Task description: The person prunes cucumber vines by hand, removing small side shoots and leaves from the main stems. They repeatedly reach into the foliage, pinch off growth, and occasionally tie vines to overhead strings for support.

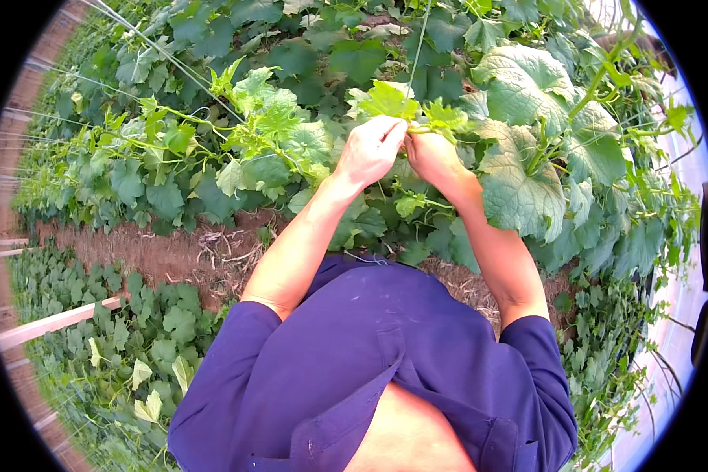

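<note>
My left hand (370, 151) and my right hand (433, 160) meet in front of me at chest height, fingertips nearly touching. Both are closed in a pinch on a leafy vine shoot (390, 100), whose bright green young leaves stick out just above the fingers. A thin support string (420, 49) comes down from above and reaches the shoot at my hands. Whether the string is also between my fingertips is hidden. Large, pale-veined leaves (521, 177) hang beside my right forearm, and another leafy shoot (271, 118) stands left of my left hand.
Dense vines fill the far side. Several taut strings (169, 59) slant across the upper left. Bare soil with dry stalks (220, 256) runs between the plant rows. A pale wooden bar (59, 324) lies at the lower left, and white sheeting (672, 295) borders the right.
</note>
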### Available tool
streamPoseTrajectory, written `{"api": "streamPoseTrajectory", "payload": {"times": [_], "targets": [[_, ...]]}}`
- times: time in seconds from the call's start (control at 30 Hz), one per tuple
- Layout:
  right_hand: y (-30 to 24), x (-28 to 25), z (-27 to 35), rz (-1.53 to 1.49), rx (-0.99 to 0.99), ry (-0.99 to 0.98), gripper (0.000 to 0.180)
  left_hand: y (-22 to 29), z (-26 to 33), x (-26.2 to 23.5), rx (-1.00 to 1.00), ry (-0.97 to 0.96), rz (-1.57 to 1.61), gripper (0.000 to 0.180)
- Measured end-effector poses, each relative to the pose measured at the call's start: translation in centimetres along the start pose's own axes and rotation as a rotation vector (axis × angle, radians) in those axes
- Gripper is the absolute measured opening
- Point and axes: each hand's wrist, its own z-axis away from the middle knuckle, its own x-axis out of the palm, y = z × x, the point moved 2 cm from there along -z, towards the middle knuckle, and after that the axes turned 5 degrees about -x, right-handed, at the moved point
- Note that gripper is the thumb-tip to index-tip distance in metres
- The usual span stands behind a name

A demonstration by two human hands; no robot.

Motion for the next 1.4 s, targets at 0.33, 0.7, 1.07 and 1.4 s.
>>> {"api": "streamPoseTrajectory", "payload": {"times": [0.33,0.7,1.07,1.4], "targets": [[-1.5,-6.1,0.2,0.072,-0.357,0.438,0.011,-0.1,-1.4,-0.1,-0.333,0.058,0.374,0.025],[0.7,-2.3,-0.7,-1.035,-0.056,0.281,0.021,0.4,-1.9,0.0,-0.344,-0.192,0.496,0.044],[-1.1,-3.4,-0.6,-0.807,-0.246,0.365,0.019,1.8,-2.0,-0.9,-0.376,-0.215,0.432,0.046],[-1.0,-1.9,2.4,-0.092,-0.127,0.357,0.014,1.0,-0.5,-0.5,-0.197,-0.213,0.153,0.034]]}}
